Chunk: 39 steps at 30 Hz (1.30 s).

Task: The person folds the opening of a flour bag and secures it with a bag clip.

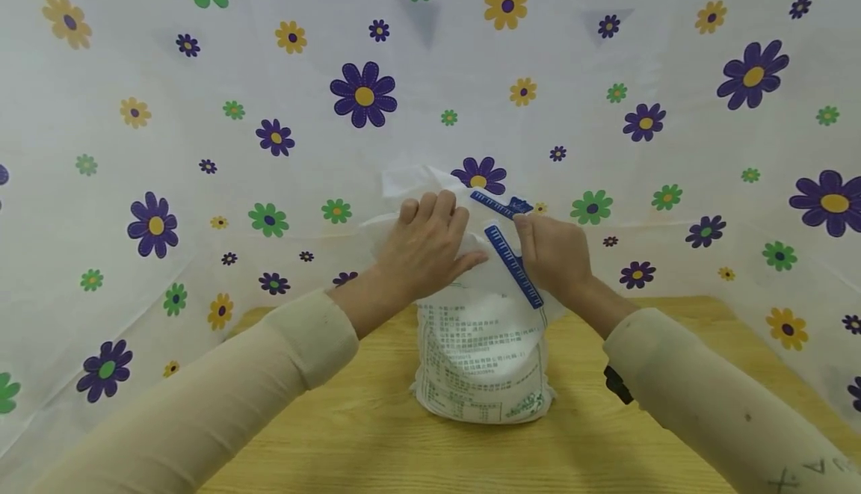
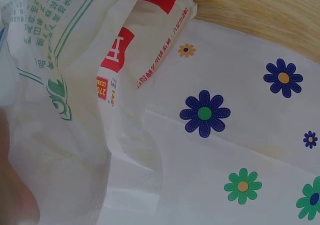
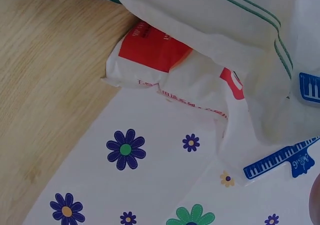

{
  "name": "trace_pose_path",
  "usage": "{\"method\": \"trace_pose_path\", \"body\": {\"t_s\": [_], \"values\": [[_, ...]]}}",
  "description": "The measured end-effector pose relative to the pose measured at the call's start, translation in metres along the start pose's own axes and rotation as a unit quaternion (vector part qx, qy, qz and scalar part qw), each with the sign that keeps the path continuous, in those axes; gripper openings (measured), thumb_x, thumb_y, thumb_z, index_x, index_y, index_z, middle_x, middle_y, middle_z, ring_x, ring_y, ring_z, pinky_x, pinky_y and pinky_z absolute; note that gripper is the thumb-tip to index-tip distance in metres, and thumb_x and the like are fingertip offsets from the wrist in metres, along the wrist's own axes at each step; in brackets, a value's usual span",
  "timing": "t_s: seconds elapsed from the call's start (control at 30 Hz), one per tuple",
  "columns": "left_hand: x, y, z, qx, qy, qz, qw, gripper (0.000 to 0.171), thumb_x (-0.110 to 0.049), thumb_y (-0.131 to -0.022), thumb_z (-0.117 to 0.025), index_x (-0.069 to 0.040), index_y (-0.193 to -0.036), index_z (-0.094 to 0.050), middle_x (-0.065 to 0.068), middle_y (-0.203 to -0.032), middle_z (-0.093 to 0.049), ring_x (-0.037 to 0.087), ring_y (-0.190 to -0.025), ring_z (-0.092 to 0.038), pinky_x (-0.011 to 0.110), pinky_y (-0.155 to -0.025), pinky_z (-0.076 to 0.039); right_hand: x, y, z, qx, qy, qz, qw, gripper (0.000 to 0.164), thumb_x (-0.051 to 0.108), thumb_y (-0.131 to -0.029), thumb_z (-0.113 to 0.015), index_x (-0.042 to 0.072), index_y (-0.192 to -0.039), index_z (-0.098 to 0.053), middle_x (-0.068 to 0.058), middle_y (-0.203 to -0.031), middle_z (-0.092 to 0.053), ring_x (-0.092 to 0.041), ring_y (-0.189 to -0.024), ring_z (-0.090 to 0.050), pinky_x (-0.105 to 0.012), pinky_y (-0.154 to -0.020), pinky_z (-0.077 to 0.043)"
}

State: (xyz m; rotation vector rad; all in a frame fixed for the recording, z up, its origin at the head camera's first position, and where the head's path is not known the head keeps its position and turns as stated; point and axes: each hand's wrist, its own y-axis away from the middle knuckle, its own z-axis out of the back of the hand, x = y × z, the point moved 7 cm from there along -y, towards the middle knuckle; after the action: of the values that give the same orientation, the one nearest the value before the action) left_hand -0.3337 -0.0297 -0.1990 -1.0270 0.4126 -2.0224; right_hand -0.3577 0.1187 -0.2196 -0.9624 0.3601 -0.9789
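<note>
A white bag with green printed text (image 1: 480, 344) stands upright on the table, its top loose and crumpled. My left hand (image 1: 424, 247) holds the bag near its top, fingers bent over it and thumb pointing right across the front. A blue clip with a piano-key pattern (image 1: 514, 266) is pinched in my right hand (image 1: 554, 251), with its two long strips spread apart at the bag's upper right. In the right wrist view, one strip of the clip (image 3: 272, 162) lies beyond the bag (image 3: 215, 25) and the other overlaps the bag's near side.
White packaging with red print (image 2: 120, 52) shows behind the bag in both wrist views. The wooden table (image 1: 323, 419) reaches back to a white flower-patterned sheet (image 1: 572, 53), which also rises at both sides.
</note>
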Motion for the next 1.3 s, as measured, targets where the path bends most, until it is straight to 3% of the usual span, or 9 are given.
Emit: {"method": "trace_pose_path", "body": {"t_s": [0.17,0.33,0.47,0.7,0.83,0.97,1.13,1.3], "values": [[0.002,-0.001,-0.002,0.009,0.015,-0.015,0.9997,0.046,-0.053,-0.093,-0.041,-0.009,-0.104,-0.050,0.005,-0.097,-0.042,0.023,-0.088,-0.035,0.036,-0.074,-0.025,0.004,0.004,-0.006,0.007,0.020,0.027,0.999,0.047,0.030,-0.101,-0.033,0.010,-0.059,-0.042,-0.002,-0.045,-0.040,-0.011,-0.035,-0.035,-0.023,-0.036,-0.026],[0.008,0.002,-0.003,0.024,0.058,-0.006,0.9980,0.027,-0.035,-0.098,-0.038,-0.010,-0.097,-0.047,0.004,-0.092,-0.038,0.023,-0.087,-0.032,0.037,-0.074,-0.023,0.011,0.001,-0.005,-0.005,0.036,0.071,0.997,0.046,0.030,-0.100,-0.035,0.010,-0.059,-0.042,-0.001,-0.046,-0.037,-0.010,-0.035,-0.032,-0.022,-0.037,-0.025],[0.010,0.002,-0.003,0.025,0.076,0.002,0.9968,0.022,-0.029,-0.099,-0.036,-0.009,-0.094,-0.046,0.004,-0.090,-0.037,0.023,-0.086,-0.032,0.036,-0.075,-0.023,0.013,0.001,-0.004,-0.017,0.053,0.090,0.994,0.045,0.030,-0.099,-0.037,0.009,-0.059,-0.043,-0.001,-0.045,-0.036,-0.011,-0.035,-0.031,-0.022,-0.037,-0.025],[0.009,0.003,-0.003,0.029,0.081,0.016,0.9962,0.022,-0.028,-0.098,-0.037,-0.009,-0.090,-0.045,0.004,-0.088,-0.036,0.022,-0.083,-0.032,0.036,-0.073,-0.023,0.007,0.004,-0.007,-0.008,0.042,0.058,0.997,0.046,0.033,-0.100,-0.033,0.012,-0.059,-0.041,0.000,-0.047,-0.036,-0.011,-0.038,-0.031,-0.023,-0.037,-0.026],[0.008,0.002,-0.004,0.035,0.085,0.013,0.9957,0.022,-0.029,-0.099,-0.036,-0.009,-0.098,-0.047,0.004,-0.095,-0.040,0.023,-0.088,-0.034,0.038,-0.077,-0.023,0.002,0.004,-0.007,-0.001,0.055,0.046,0.997,0.043,0.035,-0.099,-0.035,0.012,-0.064,-0.044,0.000,-0.051,-0.040,-0.013,-0.043,-0.036,-0.024,-0.039,-0.029],[0.011,0.003,-0.004,0.038,0.091,0.014,0.9950,0.030,-0.030,-0.099,-0.036,-0.010,-0.119,-0.046,0.007,-0.116,-0.044,0.025,-0.102,-0.034,0.043,-0.088,-0.022,-0.010,0.002,-0.012,0.051,0.071,-0.018,0.996,0.045,0.044,-0.100,-0.029,0.012,-0.073,-0.046,-0.001,-0.057,-0.044,-0.014,-0.048,-0.042,-0.024,-0.041,-0.033],[0.014,0.006,-0.006,0.039,0.085,0.016,0.9955,0.040,-0.032,-0.098,-0.037,-0.011,-0.133,-0.038,0.010,-0.133,-0.040,0.026,-0.115,-0.032,0.047,-0.094,-0.018,-0.021,0.003,-0.023,0.145,0.078,-0.095,0.982,0.049,0.051,-0.099,-0.024,0.012,-0.080,-0.048,-0.004,-0.063,-0.048,-0.016,-0.054,-0.048,-0.024,-0.043,-0.037],[0.019,0.007,-0.006,0.027,0.076,0.018,0.9966,0.044,-0.035,-0.098,-0.037,-0.011,-0.136,-0.036,0.010,-0.136,-0.040,0.026,-0.116,-0.032,0.048,-0.096,-0.017,-0.025,0.003,-0.025,0.171,0.074,-0.125,0.974,0.052,0.054,-0.098,-0.020,0.011,-0.084,-0.048,-0.005,-0.067,-0.050,-0.017,-0.056,-0.050,-0.025,-0.046,-0.038]]}}
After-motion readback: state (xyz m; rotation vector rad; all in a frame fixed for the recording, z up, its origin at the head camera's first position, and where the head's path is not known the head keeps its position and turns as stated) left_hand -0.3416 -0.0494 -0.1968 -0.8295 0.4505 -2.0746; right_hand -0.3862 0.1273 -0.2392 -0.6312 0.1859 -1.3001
